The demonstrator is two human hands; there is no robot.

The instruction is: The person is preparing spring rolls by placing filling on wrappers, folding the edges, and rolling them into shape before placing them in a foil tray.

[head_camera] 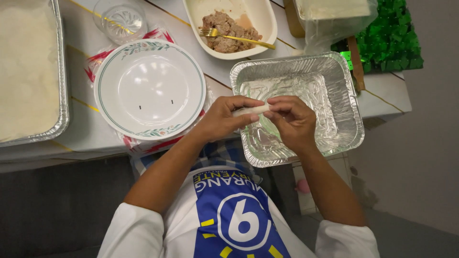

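White surface with thin gold lines, grey floor under it at 3 to 6 o'clock. On the surface: big foil tray of pale stuff at 9 o'clock, clear glass at 11, white plate with green floral rim in the middle on a red-and-clear wrapper. White dish of brown minced filling with a gold fork at 12. Plastic bag and green sequin thing at 1 to 2.

My left hand and right hand meet over the empty foil pan, right of centre. Both pinch a thin roll, one at each end. The roll is small, pale white, smooth, lying level, mostly covered by my fingers; only the middle shows. It's held above the pan's near left part, not touching it.
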